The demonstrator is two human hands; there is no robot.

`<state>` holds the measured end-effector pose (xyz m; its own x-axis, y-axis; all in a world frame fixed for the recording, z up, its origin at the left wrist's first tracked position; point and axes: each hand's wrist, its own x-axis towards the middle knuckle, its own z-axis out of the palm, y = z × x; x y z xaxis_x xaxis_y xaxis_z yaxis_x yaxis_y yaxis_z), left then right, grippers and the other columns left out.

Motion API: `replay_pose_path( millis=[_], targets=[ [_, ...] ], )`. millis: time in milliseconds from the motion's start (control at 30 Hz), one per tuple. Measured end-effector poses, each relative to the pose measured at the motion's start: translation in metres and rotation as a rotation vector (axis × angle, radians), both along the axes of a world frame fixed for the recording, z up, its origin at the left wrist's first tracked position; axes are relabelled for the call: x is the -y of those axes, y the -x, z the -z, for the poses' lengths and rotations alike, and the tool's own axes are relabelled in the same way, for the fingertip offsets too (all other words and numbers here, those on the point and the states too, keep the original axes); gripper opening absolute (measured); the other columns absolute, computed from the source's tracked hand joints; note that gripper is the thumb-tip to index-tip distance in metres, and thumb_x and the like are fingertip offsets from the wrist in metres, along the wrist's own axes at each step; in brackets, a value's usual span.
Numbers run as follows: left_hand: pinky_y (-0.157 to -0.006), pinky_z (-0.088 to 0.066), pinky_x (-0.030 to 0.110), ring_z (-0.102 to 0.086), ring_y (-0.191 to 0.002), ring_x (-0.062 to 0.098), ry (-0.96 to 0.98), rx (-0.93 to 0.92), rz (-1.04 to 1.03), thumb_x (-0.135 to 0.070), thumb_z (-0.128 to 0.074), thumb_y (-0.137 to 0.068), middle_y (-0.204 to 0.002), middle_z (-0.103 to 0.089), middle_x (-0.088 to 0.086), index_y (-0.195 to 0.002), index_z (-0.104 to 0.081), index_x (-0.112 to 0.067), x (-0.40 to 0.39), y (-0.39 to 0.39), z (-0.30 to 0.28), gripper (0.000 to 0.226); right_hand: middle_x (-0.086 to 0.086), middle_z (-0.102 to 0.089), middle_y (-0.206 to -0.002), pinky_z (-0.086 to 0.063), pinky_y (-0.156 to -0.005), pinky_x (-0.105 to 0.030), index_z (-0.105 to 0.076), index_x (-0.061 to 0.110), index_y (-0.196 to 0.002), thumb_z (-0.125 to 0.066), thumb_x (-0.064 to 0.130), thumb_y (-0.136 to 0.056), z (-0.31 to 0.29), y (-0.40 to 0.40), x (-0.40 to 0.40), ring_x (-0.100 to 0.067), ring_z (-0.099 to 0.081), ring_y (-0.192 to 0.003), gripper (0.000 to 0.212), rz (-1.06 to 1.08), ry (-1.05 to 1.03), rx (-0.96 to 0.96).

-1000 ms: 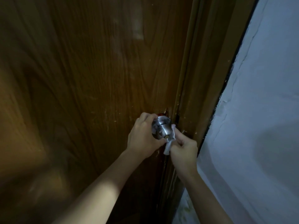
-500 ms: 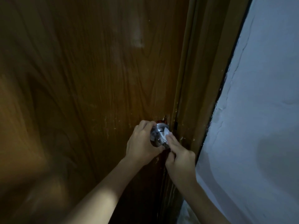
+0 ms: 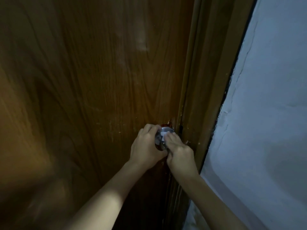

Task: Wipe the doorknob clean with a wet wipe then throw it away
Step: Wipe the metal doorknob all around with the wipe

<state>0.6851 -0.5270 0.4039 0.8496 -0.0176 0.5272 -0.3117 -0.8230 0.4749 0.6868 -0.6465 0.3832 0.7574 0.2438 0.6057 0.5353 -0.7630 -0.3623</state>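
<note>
Here the doorknob (image 3: 163, 132) sits at the right edge of the wooden door (image 3: 99, 80), just beside the door frame (image 3: 199, 97). The left hand (image 3: 146, 146) is curled around the knob's left side, steadying it. The right hand (image 3: 178, 150) comes from below-right, its fingers (image 3: 172, 136) pressing the wet wipe (image 3: 162, 135) flat onto the knob's face. The frame crowds the right side, so I judge further strokes have more room upward and leftward.
</note>
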Motion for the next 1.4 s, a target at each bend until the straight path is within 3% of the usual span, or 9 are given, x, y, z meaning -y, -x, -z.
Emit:
replay_pose_path(
  millis=[133,300,433,567,767,967,1100,1300,1400],
  targets=[
    [-0.081,-0.042,0.023,-0.045,-0.11,0.012,-0.011,-0.011,0.004,-0.032,-0.073,-0.071,-0.124,-0.049,-0.002,-0.127,-0.046,-0.018,-0.001,0.0,-0.001,0.064,-0.021,-0.063,-0.118,-0.016,-0.107,-0.012,-0.062,-0.002,-0.111,-0.046,-0.001,-0.071,0.021,0.0,0.01,-0.035,-0.055,-0.114,0.043,-0.078,-0.023,0.065],
    [-0.082,-0.042,0.023,-0.045,-0.111,0.012,-0.054,-0.018,-0.007,-0.036,-0.073,-0.07,-0.126,-0.049,-0.003,-0.129,-0.044,-0.019,-0.001,0.001,-0.002,0.068,-0.02,-0.068,-0.11,-0.039,-0.092,-0.041,-0.062,-0.003,-0.109,-0.068,-0.017,-0.06,0.009,-0.006,0.005,-0.034,-0.062,-0.106,0.052,0.035,-0.04,0.119],
    [-0.087,-0.042,0.024,-0.043,-0.114,0.011,0.002,-0.03,0.05,-0.034,-0.073,-0.071,-0.129,-0.048,-0.003,-0.132,-0.042,-0.02,-0.007,0.007,-0.003,0.07,-0.004,-0.07,-0.106,-0.035,-0.107,-0.025,-0.069,0.005,-0.104,-0.043,0.004,-0.092,0.018,-0.008,-0.007,-0.007,-0.061,-0.105,0.028,-0.619,0.093,0.39],
    [-0.079,-0.037,0.005,-0.042,-0.1,-0.011,0.131,0.03,0.1,-0.036,-0.079,-0.063,-0.109,-0.045,-0.02,-0.116,-0.048,-0.029,-0.014,0.034,0.013,0.061,0.001,-0.066,-0.108,-0.042,-0.09,-0.004,-0.065,0.005,-0.107,-0.042,0.008,-0.083,0.033,0.032,0.02,0.002,-0.058,-0.103,0.033,-0.153,-0.3,0.094],
    [-0.073,-0.044,0.006,-0.054,-0.092,-0.007,0.148,0.105,0.213,-0.038,-0.058,-0.081,-0.098,-0.057,-0.019,-0.104,-0.058,-0.028,-0.006,0.064,0.044,0.025,-0.003,-0.069,-0.088,-0.057,-0.064,-0.028,-0.067,0.024,-0.085,-0.058,0.003,-0.079,0.022,0.048,0.007,-0.01,-0.066,-0.079,0.024,-0.105,-0.891,-0.581],
    [-0.075,-0.047,0.004,-0.06,-0.096,-0.002,0.269,0.185,0.084,-0.014,-0.069,-0.078,-0.103,-0.065,-0.009,-0.112,-0.062,-0.02,-0.007,0.059,0.042,0.036,-0.006,-0.074,-0.099,-0.057,-0.079,-0.027,-0.065,0.014,-0.107,-0.047,-0.004,-0.087,-0.001,0.053,0.008,-0.015,-0.068,-0.095,0.032,-0.415,-1.026,-0.757],
    [-0.066,-0.047,0.003,-0.064,-0.074,0.003,0.516,0.158,-0.151,-0.012,-0.067,-0.08,-0.096,-0.07,-0.001,-0.11,-0.065,-0.015,-0.013,0.039,0.022,0.03,0.003,-0.075,-0.087,-0.054,-0.074,-0.019,-0.066,0.017,-0.102,-0.049,-0.005,-0.087,-0.003,0.047,0.019,-0.003,-0.067,-0.082,0.032,-0.18,-0.929,-0.454],
    [-0.092,-0.046,0.025,-0.052,-0.116,0.018,0.012,0.17,0.063,-0.01,-0.052,-0.089,-0.128,-0.058,0.007,-0.122,-0.057,-0.013,0.019,0.015,0.02,0.033,0.007,-0.063,-0.113,-0.051,-0.08,-0.015,-0.052,0.021,-0.125,-0.045,-0.007,-0.086,-0.01,0.022,0.022,0.006,-0.059,-0.088,0.049,-0.055,-0.761,-0.513],
    [-0.077,-0.056,0.029,-0.062,-0.098,0.023,-0.115,0.247,0.058,-0.015,-0.051,-0.083,-0.117,-0.064,0.012,-0.118,-0.059,-0.011,0.019,0.01,0.036,0.035,0.001,-0.061,-0.121,-0.053,-0.08,-0.017,-0.046,0.022,-0.132,-0.043,-0.008,-0.085,-0.004,0.016,0.019,-0.003,-0.059,-0.1,0.056,-0.089,-0.659,-0.576]
  ],
)
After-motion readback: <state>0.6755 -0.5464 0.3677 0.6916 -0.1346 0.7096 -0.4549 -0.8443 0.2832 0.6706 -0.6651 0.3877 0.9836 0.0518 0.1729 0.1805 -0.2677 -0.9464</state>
